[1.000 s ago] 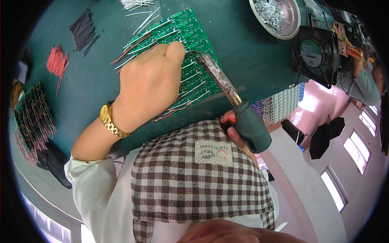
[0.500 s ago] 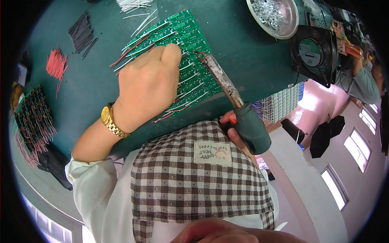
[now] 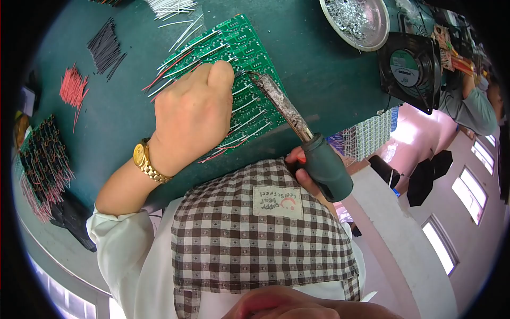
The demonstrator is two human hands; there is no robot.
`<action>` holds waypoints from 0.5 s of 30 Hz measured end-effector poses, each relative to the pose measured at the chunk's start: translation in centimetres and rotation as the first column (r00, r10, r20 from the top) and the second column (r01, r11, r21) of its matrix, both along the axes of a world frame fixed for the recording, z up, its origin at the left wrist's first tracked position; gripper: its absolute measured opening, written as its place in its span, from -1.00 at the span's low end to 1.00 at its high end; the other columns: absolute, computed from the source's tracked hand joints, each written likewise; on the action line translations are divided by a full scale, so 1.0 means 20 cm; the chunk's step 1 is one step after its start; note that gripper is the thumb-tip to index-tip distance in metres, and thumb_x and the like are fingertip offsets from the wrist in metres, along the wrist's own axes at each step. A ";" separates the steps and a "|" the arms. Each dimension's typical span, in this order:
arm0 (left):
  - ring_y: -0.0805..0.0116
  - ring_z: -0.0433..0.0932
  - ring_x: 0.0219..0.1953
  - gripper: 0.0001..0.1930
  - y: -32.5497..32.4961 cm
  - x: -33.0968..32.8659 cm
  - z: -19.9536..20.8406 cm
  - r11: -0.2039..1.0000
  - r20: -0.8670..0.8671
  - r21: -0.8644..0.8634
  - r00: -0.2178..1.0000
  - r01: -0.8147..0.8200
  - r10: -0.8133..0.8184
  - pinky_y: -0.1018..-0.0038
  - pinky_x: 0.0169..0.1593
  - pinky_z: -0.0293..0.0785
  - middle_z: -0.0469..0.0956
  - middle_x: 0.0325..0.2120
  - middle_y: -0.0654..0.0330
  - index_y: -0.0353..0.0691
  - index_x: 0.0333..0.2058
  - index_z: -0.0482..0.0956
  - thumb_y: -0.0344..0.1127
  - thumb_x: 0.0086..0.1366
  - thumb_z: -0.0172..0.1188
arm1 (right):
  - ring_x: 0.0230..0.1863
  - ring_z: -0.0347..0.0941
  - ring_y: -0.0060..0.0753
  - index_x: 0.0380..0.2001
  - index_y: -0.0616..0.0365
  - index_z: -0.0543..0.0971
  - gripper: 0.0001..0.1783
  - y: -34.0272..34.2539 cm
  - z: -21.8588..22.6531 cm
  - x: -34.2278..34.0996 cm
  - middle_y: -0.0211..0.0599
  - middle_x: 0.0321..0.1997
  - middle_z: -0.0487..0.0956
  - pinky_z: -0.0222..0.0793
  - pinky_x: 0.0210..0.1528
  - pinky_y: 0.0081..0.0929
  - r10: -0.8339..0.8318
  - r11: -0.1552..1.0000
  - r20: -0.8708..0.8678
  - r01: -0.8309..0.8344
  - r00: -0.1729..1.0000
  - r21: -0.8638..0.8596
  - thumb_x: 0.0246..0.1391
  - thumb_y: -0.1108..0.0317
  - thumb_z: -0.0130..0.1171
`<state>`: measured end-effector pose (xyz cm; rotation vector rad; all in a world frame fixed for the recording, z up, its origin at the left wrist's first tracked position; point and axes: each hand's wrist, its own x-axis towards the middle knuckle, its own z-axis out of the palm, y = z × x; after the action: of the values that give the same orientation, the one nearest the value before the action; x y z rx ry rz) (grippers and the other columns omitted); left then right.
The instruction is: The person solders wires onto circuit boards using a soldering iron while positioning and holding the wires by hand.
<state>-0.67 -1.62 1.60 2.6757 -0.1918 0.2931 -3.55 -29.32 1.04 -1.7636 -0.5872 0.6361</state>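
A green circuit board [image 3: 255, 53] lies on the bench, with rows of white and red wires along it. My left hand [image 3: 194, 106], a gold watch [image 3: 141, 156] on its wrist, is closed over the middle of the board. Its fingertips are hidden, so what they pinch cannot be made out. My right hand [image 3: 304, 179] grips a soldering iron [image 3: 325, 165] by its dark green handle, partly hidden behind it. The iron's bent tip [image 3: 252, 74] is over the board, just right of my left hand's fingers; contact cannot be told.
Loose black [image 3: 106, 48], red [image 3: 73, 87] and white wires [image 3: 170, 7] lie in piles. Wired boards [image 3: 45, 154] sit at the left edge. A bowl of solder scraps [image 3: 382, 32] and a black fan [image 3: 406, 69] stand right. Another person's arm [image 3: 473, 114] shows at far right.
The soldering iron has shifted left, bringing its tip closer to my left fingers. My left hand has moved only slightly and stays closed over the board.
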 end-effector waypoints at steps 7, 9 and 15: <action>0.26 0.45 -0.64 -0.90 -0.01 0.00 0.00 1.000 0.007 0.006 1.000 -0.007 0.006 0.40 -0.59 0.37 0.37 -0.66 0.17 -0.20 -0.52 0.30 -0.51 0.04 0.04 | -0.20 0.49 -0.27 -0.08 0.21 0.39 -0.61 -0.02 -0.04 0.00 -0.06 -0.21 0.54 0.40 -0.14 -0.38 0.017 0.999 0.042 -0.019 0.999 0.045 -0.03 0.53 0.17; 0.26 0.45 -0.64 -0.90 -0.01 0.00 -0.01 1.000 0.013 0.009 1.000 -0.010 0.010 0.41 -0.60 0.37 0.36 -0.66 0.17 -0.20 -0.53 0.30 -0.51 0.04 0.05 | -0.20 0.49 -0.26 -0.09 0.21 0.41 -0.63 -0.01 -0.03 0.00 -0.06 -0.21 0.54 0.40 -0.13 -0.39 0.004 1.000 0.026 -0.005 1.000 0.022 -0.03 0.52 0.18; 0.26 0.45 -0.64 -0.90 -0.01 0.01 -0.01 0.999 0.014 0.031 1.000 -0.011 0.010 0.41 -0.61 0.36 0.36 -0.66 0.17 -0.20 -0.53 0.29 -0.51 0.04 0.04 | -0.22 0.49 -0.31 -0.14 0.17 0.45 -0.68 0.06 0.05 0.00 -0.06 -0.22 0.55 0.39 -0.18 -0.42 -0.125 0.992 -0.062 0.125 0.990 -0.005 -0.02 0.53 0.18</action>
<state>-0.49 -1.85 1.42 2.7066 -0.1876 0.3140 -3.51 -28.17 2.03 -1.7599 -0.4300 0.6019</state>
